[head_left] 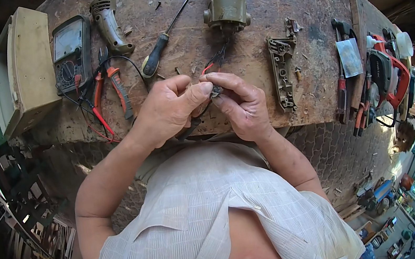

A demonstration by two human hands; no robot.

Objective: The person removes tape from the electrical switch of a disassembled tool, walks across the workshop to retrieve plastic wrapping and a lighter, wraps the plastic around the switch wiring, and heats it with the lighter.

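Observation:
Above the bench's near edge, my left hand (170, 108) and my right hand (242, 104) meet with thumbs and fingers pinched together. Between their fingertips is a small dark grey part (216, 91), mostly covered by the fingers, so its kind is unclear. Thin red and black wires (218, 58) run to the fingers from the olive-green cylindrical motor housing (225, 0) farther back. A dark cable (190, 127) hangs beneath my hands. Left of them lie pliers with red and grey handles (120, 91) and a screwdriver (156, 53).
An analog multimeter (68, 48) with leads stands beside a beige box (31, 64) at left. Nearby lies a grey tool handle shell (111, 26). To the right are an open housing half (283, 74), a paper-wrapped item (350, 58) and a red-and-black power tool (388, 72).

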